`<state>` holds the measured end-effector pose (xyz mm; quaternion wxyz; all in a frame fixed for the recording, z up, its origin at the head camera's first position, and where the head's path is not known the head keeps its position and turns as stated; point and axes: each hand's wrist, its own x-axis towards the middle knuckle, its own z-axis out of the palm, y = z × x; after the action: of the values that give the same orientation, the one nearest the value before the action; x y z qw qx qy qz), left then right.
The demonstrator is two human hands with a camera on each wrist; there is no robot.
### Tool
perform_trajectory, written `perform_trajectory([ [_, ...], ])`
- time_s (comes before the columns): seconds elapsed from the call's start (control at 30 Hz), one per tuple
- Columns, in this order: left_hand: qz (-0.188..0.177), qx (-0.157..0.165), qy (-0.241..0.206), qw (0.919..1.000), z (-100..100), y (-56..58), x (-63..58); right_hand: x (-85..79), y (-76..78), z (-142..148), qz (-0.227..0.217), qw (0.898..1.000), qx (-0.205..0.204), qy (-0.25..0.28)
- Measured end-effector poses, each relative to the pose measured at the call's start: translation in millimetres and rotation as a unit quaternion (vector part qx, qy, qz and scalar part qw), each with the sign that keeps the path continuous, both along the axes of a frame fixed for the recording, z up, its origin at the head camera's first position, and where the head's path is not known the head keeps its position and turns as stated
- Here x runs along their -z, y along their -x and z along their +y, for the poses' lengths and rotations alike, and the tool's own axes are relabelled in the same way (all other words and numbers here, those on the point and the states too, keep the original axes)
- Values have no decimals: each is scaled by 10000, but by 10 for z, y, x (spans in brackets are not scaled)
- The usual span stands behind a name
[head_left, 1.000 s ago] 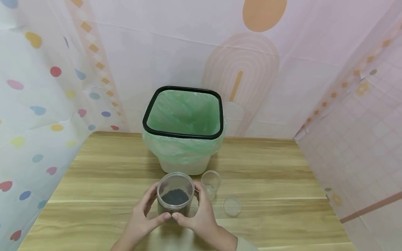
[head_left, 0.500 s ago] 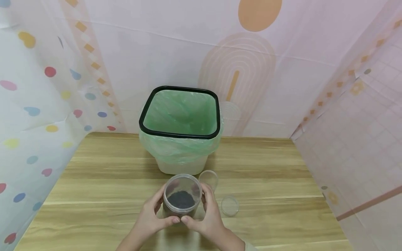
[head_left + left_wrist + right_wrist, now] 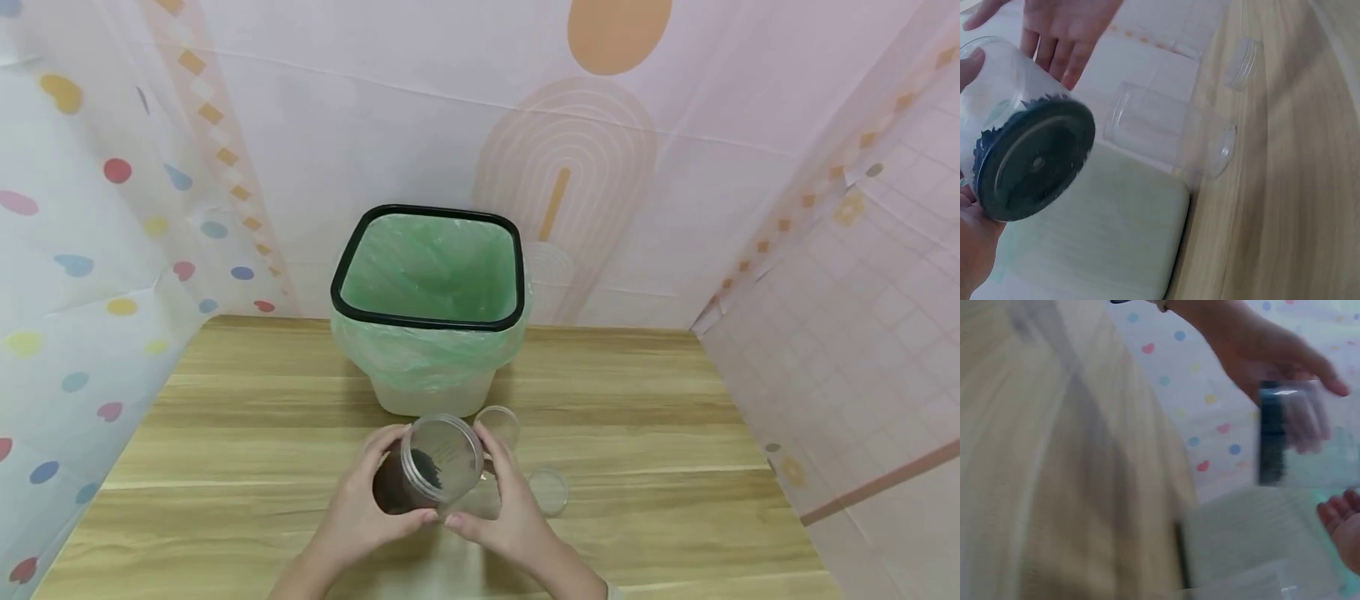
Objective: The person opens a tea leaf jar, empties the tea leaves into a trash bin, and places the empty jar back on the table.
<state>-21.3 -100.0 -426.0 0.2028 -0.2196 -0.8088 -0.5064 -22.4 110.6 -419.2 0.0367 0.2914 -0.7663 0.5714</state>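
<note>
My left hand (image 3: 352, 517) grips a clear plastic jar (image 3: 392, 483), thumb in front and fingers round the far side. Dark granular stuff (image 3: 1035, 159) lies in the jar's bottom. Held above the table, the jar is tilted, its open mouth leaning toward my right hand (image 3: 513, 517). That hand is spread beside the mouth; in the left wrist view its fingers (image 3: 1075, 53) are straight and apart from the jar. Behind it stands an open clear cup (image 3: 1160, 128), mostly covered by the right fingers in the head view. A round clear lid (image 3: 549, 492) lies right of my right hand.
A bin with a black rim (image 3: 427, 322) and a green liner bag (image 3: 431, 358) stands just beyond the jar, at the back of the wooden table (image 3: 615, 400). Patterned cloth (image 3: 360, 150) hangs behind and along both sides.
The jar was upright between both hands; now it tips rightward in my left hand, and my right hand has come off it. The head view shifted slightly.
</note>
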Motion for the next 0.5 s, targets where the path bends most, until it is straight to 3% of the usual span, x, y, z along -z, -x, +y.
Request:
perform_trajectory([
  [0.1, 461, -83, 423, 9980, -24, 38, 12, -108, -8, -8, -134, 9981, 364, -484],
  [0.27, 904, -130, 1089, 9899, -13, 50, -1, -246, -43, -57, -878, 9855, 941, -1104],
  [0.5, 1762, -175, 1574, 9715, 79, 49, -51, -279, -18, -95, -941, 9742, 1449, -1449],
])
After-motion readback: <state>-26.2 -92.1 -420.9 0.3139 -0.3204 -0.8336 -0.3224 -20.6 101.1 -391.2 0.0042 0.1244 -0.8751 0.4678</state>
